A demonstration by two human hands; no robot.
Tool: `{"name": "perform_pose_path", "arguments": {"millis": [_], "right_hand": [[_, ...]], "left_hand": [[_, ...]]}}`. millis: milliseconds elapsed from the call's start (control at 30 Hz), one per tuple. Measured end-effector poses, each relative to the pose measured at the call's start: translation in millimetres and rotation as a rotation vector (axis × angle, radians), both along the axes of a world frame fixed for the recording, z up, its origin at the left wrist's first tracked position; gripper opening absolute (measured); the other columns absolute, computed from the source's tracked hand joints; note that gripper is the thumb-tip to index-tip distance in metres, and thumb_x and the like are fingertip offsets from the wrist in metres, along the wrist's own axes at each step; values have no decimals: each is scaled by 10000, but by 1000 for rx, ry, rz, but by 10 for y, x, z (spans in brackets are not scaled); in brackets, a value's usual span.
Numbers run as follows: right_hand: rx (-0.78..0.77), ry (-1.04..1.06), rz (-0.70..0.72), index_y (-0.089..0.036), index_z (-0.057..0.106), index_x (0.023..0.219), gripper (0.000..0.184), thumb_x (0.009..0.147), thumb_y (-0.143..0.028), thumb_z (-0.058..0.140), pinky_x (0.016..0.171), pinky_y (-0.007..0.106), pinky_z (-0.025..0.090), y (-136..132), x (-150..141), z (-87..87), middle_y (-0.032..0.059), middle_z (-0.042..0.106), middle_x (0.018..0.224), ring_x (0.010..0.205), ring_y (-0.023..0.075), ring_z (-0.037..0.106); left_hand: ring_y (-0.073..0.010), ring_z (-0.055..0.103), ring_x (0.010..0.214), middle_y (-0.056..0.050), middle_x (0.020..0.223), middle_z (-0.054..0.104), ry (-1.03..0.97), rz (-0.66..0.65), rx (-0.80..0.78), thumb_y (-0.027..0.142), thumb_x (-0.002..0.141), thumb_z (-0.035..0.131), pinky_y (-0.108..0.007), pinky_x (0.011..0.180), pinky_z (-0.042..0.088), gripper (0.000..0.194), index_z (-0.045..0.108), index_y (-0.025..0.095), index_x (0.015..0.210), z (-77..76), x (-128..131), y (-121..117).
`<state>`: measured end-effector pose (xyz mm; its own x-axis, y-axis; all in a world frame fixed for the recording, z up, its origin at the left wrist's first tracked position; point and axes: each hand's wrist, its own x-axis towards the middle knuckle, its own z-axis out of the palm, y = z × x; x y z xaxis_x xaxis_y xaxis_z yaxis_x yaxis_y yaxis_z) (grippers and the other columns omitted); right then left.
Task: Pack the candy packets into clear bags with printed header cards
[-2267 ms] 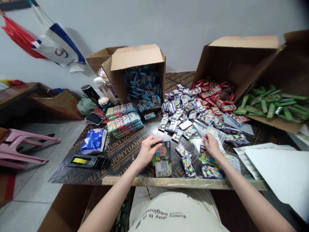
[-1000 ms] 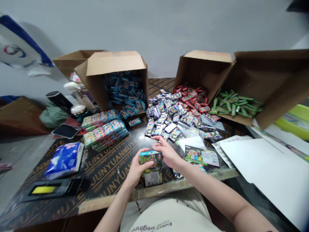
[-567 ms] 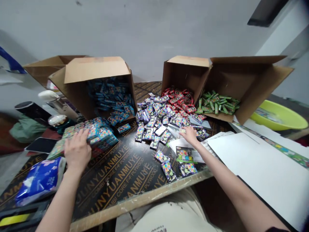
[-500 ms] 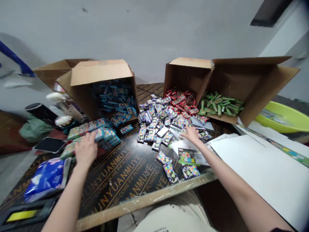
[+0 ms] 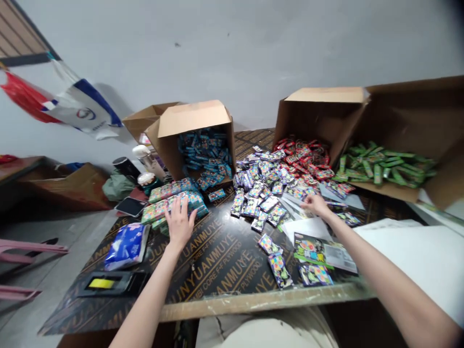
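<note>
Black printed tabletop (image 5: 224,261), left hand (image 5: 180,224) spread over stacked packs (image 5: 170,205), right grip (image 5: 312,205) pinched, contents unclear.

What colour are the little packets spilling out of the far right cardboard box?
The packets are green, showing best in the current head view.

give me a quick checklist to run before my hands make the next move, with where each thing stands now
1. Left hand at the stacks: ok, fingers spread over their near side.
2. Right hand has a firm grip: cannot tell, its fingertips hide what they may pinch.
3. All blue packs in their box: not ok, one loose pack lies outside.
4. Purple packs apart from red packs: not ok, the piles meet.
5. Card printed side up: ok.
6. Phone out from under the left hand: ok.
</note>
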<state>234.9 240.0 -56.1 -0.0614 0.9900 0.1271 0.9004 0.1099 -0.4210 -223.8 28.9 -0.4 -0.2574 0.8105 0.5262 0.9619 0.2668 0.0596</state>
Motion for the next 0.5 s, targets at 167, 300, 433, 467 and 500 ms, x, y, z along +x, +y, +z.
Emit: {"name": "perform_pose_path", "arguments": {"millis": [167, 300, 433, 467, 500], "right_hand": [[103, -42, 35, -168, 587, 562, 194, 719, -280, 566, 609, 260, 302, -128, -29, 120, 36, 604, 614, 639, 162, 516], [279, -15, 6, -166, 580, 627, 202, 780, -263, 490, 677, 283, 309, -260, -26, 283, 74, 608, 735, 739, 191, 510], [459, 70, -140, -160, 548, 771, 244, 866, -298, 369, 689, 306, 312, -371, 26, 618, 99, 576, 803, 738, 204, 487], [502, 103, -184, -159, 532, 811, 268, 888, -310, 324, 678, 304, 317, -427, 5, 716, 96, 565, 803, 728, 200, 484], [531, 173, -211, -162, 515, 836, 284, 902, -329, 295, 659, 297, 324, -507, -48, 807, 84, 553, 789, 708, 192, 481]], "left_hand": [[-272, 330, 1286, -152, 1369, 400, -113, -237, -8, 345, 860, 430, -513, 1056, 181, 407, 476, 174, 1226, -162, 493, -166], [-278, 377, 1256, -143, 1330, 449, -228, -339, -67, 328, 835, 475, -528, 1038, 217, 335, 553, 192, 1131, -273, 725, -249], [-271, 387, 1248, -134, 1327, 456, -501, -382, -87, 366, 795, 535, -500, 1045, 229, 370, 570, 191, 1119, -216, 826, -266], [-266, 393, 1243, -131, 1324, 461, -619, -384, -93, 388, 776, 559, -480, 1045, 241, 406, 565, 190, 1131, -175, 857, -256], [-261, 401, 1237, -127, 1319, 469, -764, -387, -100, 410, 758, 577, -458, 1044, 255, 449, 554, 190, 1149, -127, 902, -240]]}}
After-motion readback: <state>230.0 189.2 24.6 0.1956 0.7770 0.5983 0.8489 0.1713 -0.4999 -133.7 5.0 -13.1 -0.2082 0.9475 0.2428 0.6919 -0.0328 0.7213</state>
